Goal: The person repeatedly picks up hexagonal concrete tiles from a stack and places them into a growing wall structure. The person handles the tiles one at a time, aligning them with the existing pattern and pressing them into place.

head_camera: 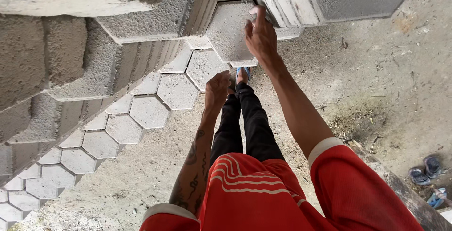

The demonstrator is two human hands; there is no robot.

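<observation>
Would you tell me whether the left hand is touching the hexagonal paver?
No, only the right hand touches the hexagonal paver; the left hand hangs lower, clear of it.
</observation>
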